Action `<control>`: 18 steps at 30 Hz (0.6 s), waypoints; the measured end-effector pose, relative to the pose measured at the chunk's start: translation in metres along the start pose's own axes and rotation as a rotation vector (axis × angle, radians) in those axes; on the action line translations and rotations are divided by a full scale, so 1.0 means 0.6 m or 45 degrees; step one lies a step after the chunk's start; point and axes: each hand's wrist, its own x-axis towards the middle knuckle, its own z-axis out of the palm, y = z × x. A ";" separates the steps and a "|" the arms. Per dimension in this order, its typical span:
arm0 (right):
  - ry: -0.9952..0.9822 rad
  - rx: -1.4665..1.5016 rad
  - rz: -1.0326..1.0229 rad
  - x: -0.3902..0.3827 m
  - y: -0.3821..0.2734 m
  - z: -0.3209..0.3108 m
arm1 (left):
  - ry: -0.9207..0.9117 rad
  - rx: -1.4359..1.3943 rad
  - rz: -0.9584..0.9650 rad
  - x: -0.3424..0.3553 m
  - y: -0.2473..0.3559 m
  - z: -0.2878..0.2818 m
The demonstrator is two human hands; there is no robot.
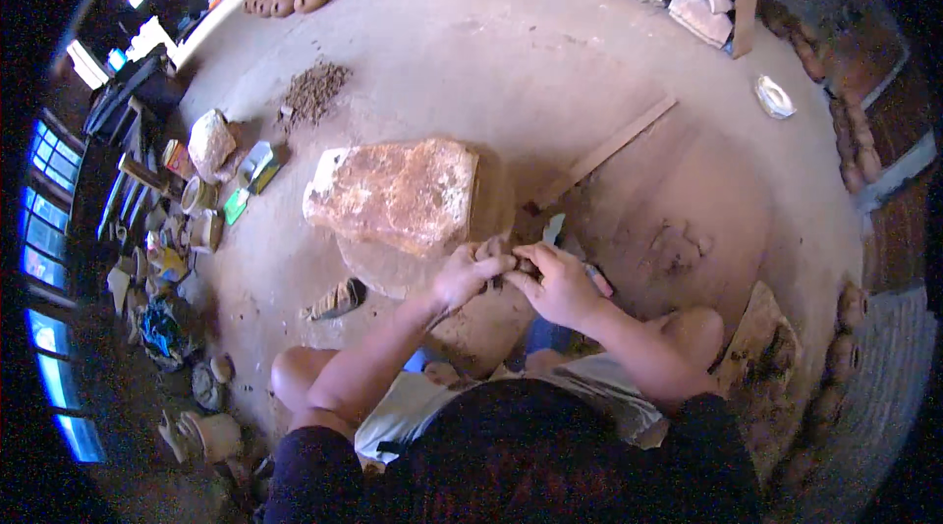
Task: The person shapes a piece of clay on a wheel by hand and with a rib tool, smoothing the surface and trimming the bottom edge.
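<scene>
Fingers (497,262) of the left hand (470,277) and right hand (557,286) meet, curled inward; any hold is hidden. The mottled slab (393,190) lies toward ten o'clock, long axis roughly nine-to-three, left hand nearer.

The floor (442,62) carries brown lumps (316,92), a plank (608,153) — and a white ring (781,111)

From my distant station I see a dark, nearly black short-sleeved cloth top (530,441), with faint reddish marking (535,495) low down and a navy tinge on the left sleeve (312,475). Pale, creased cream cloth (401,411) shows beyond its edge, and small blue patches (419,360) past that. The forearms (381,353), left hand (471,274), right hand (562,286) and knees (698,332) are bare
</scene>
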 end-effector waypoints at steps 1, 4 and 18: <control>-0.041 -0.042 -0.026 -0.006 0.013 0.007 | -0.018 -0.069 0.122 0.000 -0.004 0.004; 0.064 -0.248 -0.245 0.009 0.010 0.013 | 0.112 -0.186 0.094 0.014 -0.022 0.004; 0.060 0.257 0.217 0.065 0.119 0.069 | 1.185 1.175 0.753 0.128 -0.030 -0.171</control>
